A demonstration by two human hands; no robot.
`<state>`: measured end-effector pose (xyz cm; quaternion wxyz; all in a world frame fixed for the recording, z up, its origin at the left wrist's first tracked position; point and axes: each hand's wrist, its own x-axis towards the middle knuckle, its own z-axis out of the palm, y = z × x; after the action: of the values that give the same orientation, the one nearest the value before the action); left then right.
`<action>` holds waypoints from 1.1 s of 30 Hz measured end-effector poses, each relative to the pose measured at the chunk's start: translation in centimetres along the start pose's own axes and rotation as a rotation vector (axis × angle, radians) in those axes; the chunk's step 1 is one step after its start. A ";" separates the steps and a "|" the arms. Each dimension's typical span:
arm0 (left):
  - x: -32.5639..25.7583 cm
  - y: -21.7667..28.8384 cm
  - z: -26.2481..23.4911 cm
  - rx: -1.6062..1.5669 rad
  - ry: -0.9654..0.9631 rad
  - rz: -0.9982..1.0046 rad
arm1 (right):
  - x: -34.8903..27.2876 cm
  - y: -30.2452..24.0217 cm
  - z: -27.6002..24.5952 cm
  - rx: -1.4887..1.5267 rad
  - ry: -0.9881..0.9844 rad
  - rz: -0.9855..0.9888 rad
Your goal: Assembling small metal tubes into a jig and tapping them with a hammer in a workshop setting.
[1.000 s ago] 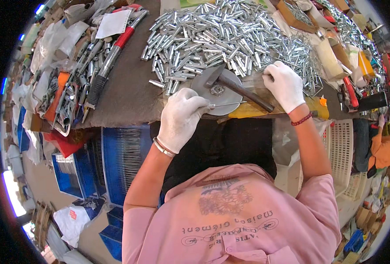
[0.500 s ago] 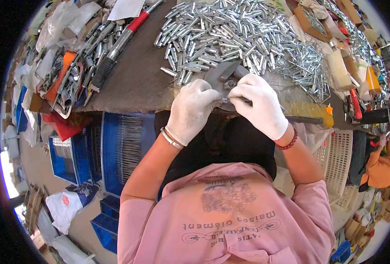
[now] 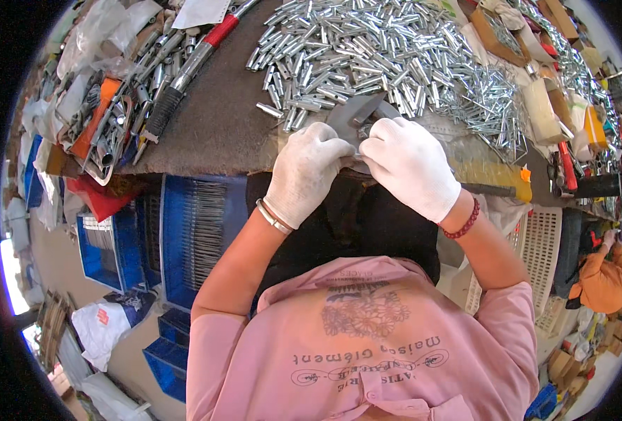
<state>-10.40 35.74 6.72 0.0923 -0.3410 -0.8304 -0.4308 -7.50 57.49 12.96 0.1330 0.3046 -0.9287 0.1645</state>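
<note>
Both hands wear white knit gloves and meet at the table's near edge. My left hand [image 3: 307, 168] is closed, thumb and forefinger pinched at a small silvery metal piece [image 3: 354, 156] that barely shows between the fingertips. My right hand [image 3: 415, 167] is closed too, its fingertips against the other side; what lies inside its fingers is hidden. Just beyond the hands sits a dark grey metal fixture [image 3: 354, 114] with curved plates, partly covered by the gloves. Behind it spreads a big heap of short shiny metal tubes [image 3: 346, 59].
Thin metal pins [image 3: 497, 112] lie right of the heap. A red-and-black torque wrench [image 3: 185, 74] and assorted tools lie at left. Below the table edge stand a blue crate of rods [image 3: 202, 231] and a cream plastic basket [image 3: 539, 245]. A person in orange [image 3: 604, 281] is at far right.
My right hand has turned slightly and its fingers have closed in toward the left fingertips. The dark rod seen under its fingers before is now hidden. My left hand has hardly moved.
</note>
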 end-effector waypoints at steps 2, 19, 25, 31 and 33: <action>0.0 0.0 0.1 -0.024 0.016 -0.022 | 0.1 0.0 -0.1 0.000 -0.013 -0.007; 0.0 -0.4 0.2 -0.046 0.067 0.018 | -5.3 0.5 -2.4 0.080 0.162 0.450; 0.7 0.5 -0.9 0.005 0.068 0.116 | -6.3 -2.2 -3.9 0.001 0.235 0.251; 0.6 0.6 -0.8 0.023 0.039 0.039 | -6.8 -2.4 -3.5 -0.036 0.148 0.229; 0.3 0.2 -0.4 -0.075 0.041 -0.007 | -6.8 -2.6 -3.4 0.061 0.254 0.274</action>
<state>-10.56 35.67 7.17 0.0950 -0.3323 -0.8128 -0.4689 -0.11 60.41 14.21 0.2164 0.1558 -0.9318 0.2461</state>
